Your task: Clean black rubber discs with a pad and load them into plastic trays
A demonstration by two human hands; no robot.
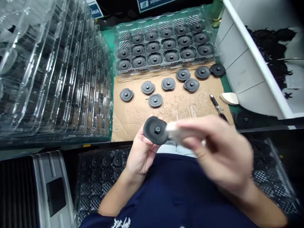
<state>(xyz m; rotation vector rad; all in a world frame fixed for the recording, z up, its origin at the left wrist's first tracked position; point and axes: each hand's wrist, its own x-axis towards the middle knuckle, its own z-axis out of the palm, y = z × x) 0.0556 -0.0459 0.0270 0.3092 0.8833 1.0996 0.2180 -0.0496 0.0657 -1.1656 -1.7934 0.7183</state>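
Note:
Between the fingers of my left hand point(142, 152) is a black round disc point(152, 134) with a small raised hub, its dished face turned up toward me. My right hand point(220, 152), smeared by motion, pinches a small white block point(172, 129) whose end meets the disc's right edge; whether it touches cannot be made out. Beyond my hands several like discs lie loose on a cardboard sheet point(133, 123), one of them a grey-black disc point(155, 100) nearest to my left hand. A craft knife or pen-like tool point(217, 106) rests on the cardboard at the right.
A clear plastic tray point(159, 68) with discs in its pockets stands at the back. Tall stacked clear trays point(59, 79) wall off the left. On the right is a white bin point(256, 60) holding black parts point(268, 47), with a cream-coloured wedge point(229, 98) beside it. More trays point(95, 190) sit below the table edge.

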